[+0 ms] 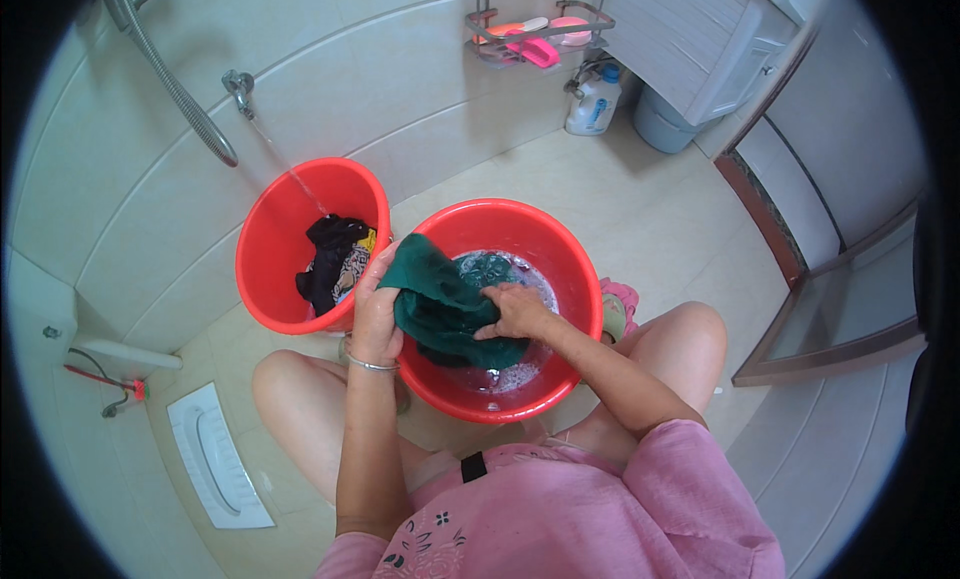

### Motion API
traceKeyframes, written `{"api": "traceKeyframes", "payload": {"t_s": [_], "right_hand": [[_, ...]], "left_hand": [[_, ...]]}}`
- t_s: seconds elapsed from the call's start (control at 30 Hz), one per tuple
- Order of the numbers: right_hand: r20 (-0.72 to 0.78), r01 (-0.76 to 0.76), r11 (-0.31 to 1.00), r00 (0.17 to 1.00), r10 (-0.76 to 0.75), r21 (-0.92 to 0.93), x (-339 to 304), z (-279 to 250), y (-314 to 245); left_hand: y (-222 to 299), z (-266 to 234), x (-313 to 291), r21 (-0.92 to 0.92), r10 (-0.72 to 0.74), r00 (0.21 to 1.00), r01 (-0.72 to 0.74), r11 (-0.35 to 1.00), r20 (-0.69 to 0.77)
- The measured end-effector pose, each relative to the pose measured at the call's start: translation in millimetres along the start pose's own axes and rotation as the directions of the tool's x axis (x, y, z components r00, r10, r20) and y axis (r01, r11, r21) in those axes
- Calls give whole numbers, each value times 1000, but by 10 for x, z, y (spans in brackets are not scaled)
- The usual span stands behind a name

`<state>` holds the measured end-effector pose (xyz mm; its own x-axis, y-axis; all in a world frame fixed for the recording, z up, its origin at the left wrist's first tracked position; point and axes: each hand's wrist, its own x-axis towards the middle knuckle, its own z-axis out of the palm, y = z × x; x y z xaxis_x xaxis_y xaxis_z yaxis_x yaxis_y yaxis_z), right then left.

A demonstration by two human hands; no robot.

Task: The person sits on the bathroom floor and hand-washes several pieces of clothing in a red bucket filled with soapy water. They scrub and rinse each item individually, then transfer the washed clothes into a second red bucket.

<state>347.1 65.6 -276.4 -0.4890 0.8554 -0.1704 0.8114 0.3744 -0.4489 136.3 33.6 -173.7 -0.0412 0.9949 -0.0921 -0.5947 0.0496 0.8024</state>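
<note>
A wet dark green cloth (pixel 440 299) is stretched between my hands over a red basin (pixel 570 269) of soapy water. My left hand (pixel 376 314), with a bangle at the wrist, grips the cloth's upper left end at the basin's left rim. Lower on the cloth, my right hand (pixel 518 312) holds a fold of it, fingers bent around the fabric. Part of the green cloth lies in the suds. Just left stands a red bucket (pixel 262 244) with dark and patterned clothes (pixel 340 259) in it, and a thin stream of water falls into it.
The running tap (pixel 239 87) and a shower hose (pixel 180 89) are on the left wall. A wire rack (pixel 480 26) holds brushes, above a white bottle (pixel 594 104) and a grey bucket (pixel 662 124). A squat toilet (pixel 215 459) lies lower left; a door (pixel 830 299) stands right.
</note>
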Motion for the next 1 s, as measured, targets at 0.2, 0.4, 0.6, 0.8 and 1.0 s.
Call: {"api": "traceKeyframes", "payload": {"t_s": [0.2,0.4,0.6,0.8,1.0], "right_hand": [[-25,22,939,1000,-14,344,137,-50,-29],[-152,-86,508,900,409,857,215,-783,297],[-77,48,81,911,406,996,17,-1355,106],[-218,263,-139,936,276,955,-164,-1624,-282],[-367,462,-159,835,411,873,-208,-1914,82]], "left_hand": [[-2,5,11,28,-8,1000,9,1000,-19],[-137,-261,115,511,119,991,-70,857,-64],[-751,-413,148,950,368,898,-296,97,242],[-1224,-488,14,980,364,913,-140,-141,183],[-1105,-759,83,962,167,981,-137,235,99]]}}
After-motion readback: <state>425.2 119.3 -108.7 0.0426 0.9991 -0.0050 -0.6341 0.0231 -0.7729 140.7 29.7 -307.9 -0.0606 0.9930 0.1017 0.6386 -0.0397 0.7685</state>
